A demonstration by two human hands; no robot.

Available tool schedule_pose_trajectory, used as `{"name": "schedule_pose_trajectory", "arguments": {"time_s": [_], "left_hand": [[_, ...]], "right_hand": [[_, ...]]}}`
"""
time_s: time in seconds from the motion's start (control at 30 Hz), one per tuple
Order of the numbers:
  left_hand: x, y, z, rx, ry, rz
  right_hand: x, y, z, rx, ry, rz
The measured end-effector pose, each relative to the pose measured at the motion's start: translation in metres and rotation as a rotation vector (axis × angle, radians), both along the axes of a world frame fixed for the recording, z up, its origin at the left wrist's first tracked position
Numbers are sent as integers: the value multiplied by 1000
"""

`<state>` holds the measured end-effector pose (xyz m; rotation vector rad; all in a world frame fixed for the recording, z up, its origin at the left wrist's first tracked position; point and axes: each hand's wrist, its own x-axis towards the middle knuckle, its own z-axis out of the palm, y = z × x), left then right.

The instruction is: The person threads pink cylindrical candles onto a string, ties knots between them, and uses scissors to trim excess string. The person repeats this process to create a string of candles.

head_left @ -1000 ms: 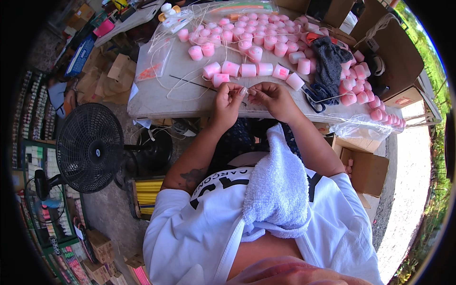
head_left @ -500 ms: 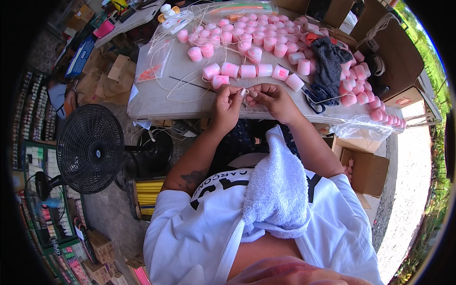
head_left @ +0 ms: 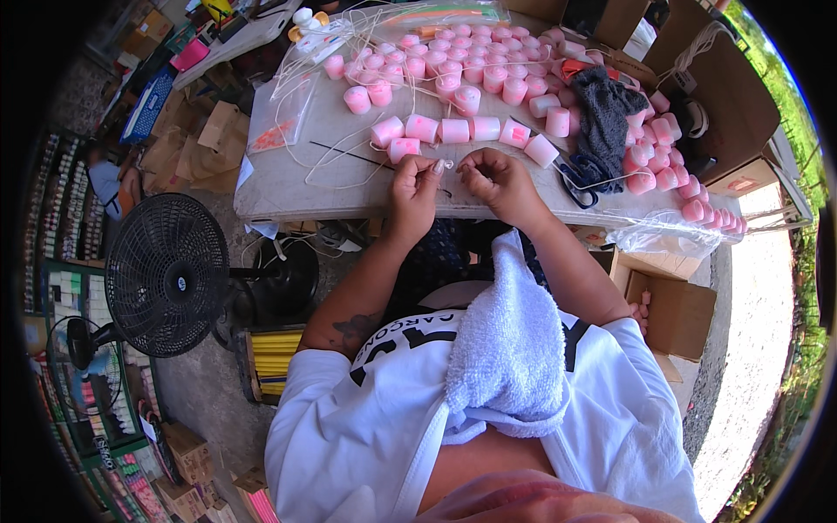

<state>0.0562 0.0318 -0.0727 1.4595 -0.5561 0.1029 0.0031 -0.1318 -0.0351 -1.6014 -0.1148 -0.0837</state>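
Note:
Both hands are raised over the table's near edge, close together with a small gap between them. Between thumb and forefinger, my left hand [head_left: 413,193] pinches a white cord [head_left: 448,164], a small loop or knot of it showing at the fingertips. My right hand [head_left: 500,185] is closed in a pinch just to the right; whatever its fingertips hold is too small to make out. Just beyond the hands, several pink-and-white cylinders [head_left: 453,132] lie in a row. A thin dark rod [head_left: 349,152] lies on the table, partly behind my left hand.
Many more pink cylinders [head_left: 495,80] crowd the far table [head_left: 288,187]. Blue-handled scissors [head_left: 577,183] and a dark grey cloth [head_left: 602,105] are at the right. A clear plastic bag [head_left: 283,113] lies left. A black fan [head_left: 167,275] and an open cardboard box [head_left: 671,314] flank me.
My hands were touching at the fingertips over the cord. Now the right hand has drawn slightly away to the right, and the left still pinches the cord.

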Motion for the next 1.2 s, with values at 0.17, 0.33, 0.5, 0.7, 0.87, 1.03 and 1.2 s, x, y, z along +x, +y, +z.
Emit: {"name": "schedule_pose_trajectory", "arguments": {"time_s": [0.17,0.33,0.5,0.7,0.87,1.03,1.2], "left_hand": [[-3,-1,4,8,3,-48],[-2,-3,3,-17,22,-48],[-4,-2,7,14,13,-52],[-4,-1,6,49,-13,-28],[-4,-2,6,61,-14,-17],[-4,-1,6,87,-2,0],[-1,-3,0,58,-39,24]], "right_hand": [[2,-6,0,-8,11,-43],[5,-6,3,31,105,55],[6,-5,4,62,130,56],[6,-7,4,80,127,83],[6,-8,3,54,110,99],[2,0,9,-65,25,2],[-5,6,20,-364,-202,-111]]}}
